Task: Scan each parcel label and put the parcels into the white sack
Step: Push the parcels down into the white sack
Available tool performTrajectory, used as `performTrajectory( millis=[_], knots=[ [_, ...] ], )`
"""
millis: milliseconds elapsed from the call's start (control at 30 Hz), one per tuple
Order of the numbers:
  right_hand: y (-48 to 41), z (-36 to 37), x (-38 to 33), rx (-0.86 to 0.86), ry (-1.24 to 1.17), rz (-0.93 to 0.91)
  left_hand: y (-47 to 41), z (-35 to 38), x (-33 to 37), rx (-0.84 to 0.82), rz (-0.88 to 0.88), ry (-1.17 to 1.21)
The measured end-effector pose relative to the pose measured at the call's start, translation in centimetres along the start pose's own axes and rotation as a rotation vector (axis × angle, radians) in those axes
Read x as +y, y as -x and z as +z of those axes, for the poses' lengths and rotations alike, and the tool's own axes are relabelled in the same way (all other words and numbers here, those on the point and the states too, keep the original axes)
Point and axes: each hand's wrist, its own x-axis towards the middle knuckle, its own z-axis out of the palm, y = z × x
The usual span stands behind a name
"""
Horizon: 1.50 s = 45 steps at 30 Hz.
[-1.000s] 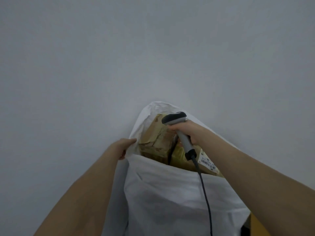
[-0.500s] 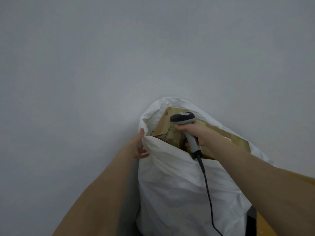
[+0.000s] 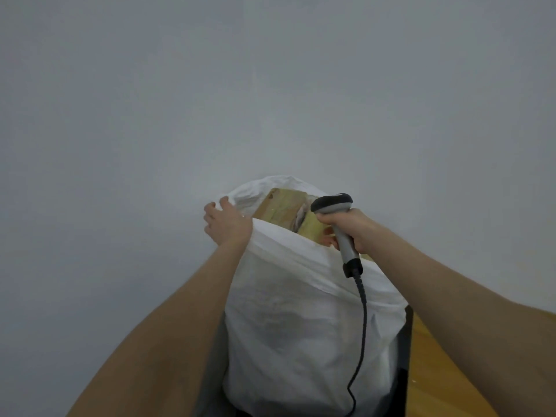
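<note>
The white sack [image 3: 301, 311] stands full in front of me against the wall. A brown taped cardboard parcel [image 3: 282, 213] shows in its open mouth. My left hand [image 3: 227, 222] grips the sack's left rim near the top. My right hand [image 3: 350, 228] holds a grey and black barcode scanner [image 3: 337, 218] by its handle, just above the sack's right rim, and its black cable [image 3: 362, 320] hangs down the front of the sack. Other parcels inside are hidden by the fabric.
A plain grey wall [image 3: 270, 85] fills the background. A wooden surface [image 3: 445, 377] shows at the lower right, with a dark edge [image 3: 404, 356] beside the sack.
The sack's near rim has risen over the parcels, hiding the labelled one. My left hand has moved up along the left rim. The scanner hand has shifted right.
</note>
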Motion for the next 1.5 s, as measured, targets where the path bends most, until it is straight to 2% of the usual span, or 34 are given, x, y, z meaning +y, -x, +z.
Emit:
performTrajectory(
  millis=[100, 167, 233, 300, 467, 533, 600, 800, 867, 900, 967, 1033, 1133, 1267, 1367, 1500],
  knots=[
    [1.1, -3.0, 1.5, 0.028, -0.016, 0.026, 4.0, 1.6, 2.8, 0.087, 0.483, -0.088],
    [1.9, -5.4, 2.5, 0.061, -0.019, 0.046, 7.4, 3.5, 5.1, -0.075, 0.749, -0.077],
    [2.5, -7.7, 3.3, 0.096, -0.028, 0.064, 10.8, 5.7, 6.9, -0.317, 0.915, -0.151],
    [2.8, -9.8, 4.3, 0.139, -0.054, 0.075, 13.5, 8.5, 8.2, -0.434, 1.042, -0.274],
    [2.7, -14.8, 7.4, 0.286, -0.192, 0.085, 16.6, 13.9, 9.9, -0.441, 1.250, -0.669],
    [2.6, -16.4, 8.5, 0.326, -0.232, 0.103, 16.9, 15.2, 10.4, -0.424, 1.266, -0.751],
    [2.5, -17.7, 9.5, 0.343, -0.256, 0.128, 17.1, 16.0, 11.4, -0.395, 1.283, -0.724],
    [1.7, -19.4, 9.4, 0.389, -0.294, 0.174, 12.8, 13.9, 13.6, -0.331, 0.979, -0.233],
    [1.1, -19.3, 8.7, 0.385, -0.299, 0.168, 11.1, 12.5, 14.5, -0.418, 0.883, -0.034],
    [0.8, -19.2, 8.4, 0.382, -0.292, 0.166, 10.5, 11.9, 15.0, -0.529, 0.863, -0.004],
    [0.0, -18.8, 7.8, 0.387, -0.281, 0.161, 9.5, 11.0, 16.5, -0.818, 0.791, -0.079],
    [-1.0, -18.5, 7.1, 0.391, -0.265, 0.156, 7.9, 11.0, 17.8, -0.943, 0.753, -0.164],
    [-3.1, -18.6, 6.8, 0.431, -0.214, 0.167, 4.8, 12.7, 20.0, -0.884, 0.790, -0.179],
    [-7.0, -19.2, 6.6, 0.482, -0.103, 0.208, 0.6, 17.5, 22.2, -0.845, 0.897, -0.364],
    [-10.3, -19.1, 6.9, 0.433, -0.078, 0.247, -2.9, 22.8, 22.8, -0.854, 0.908, -0.398],
    [-13.3, -18.1, 7.3, 0.378, 0.008, 0.381, -6.1, 29.2, 22.2, -0.879, 0.983, -0.644]
  ],
)
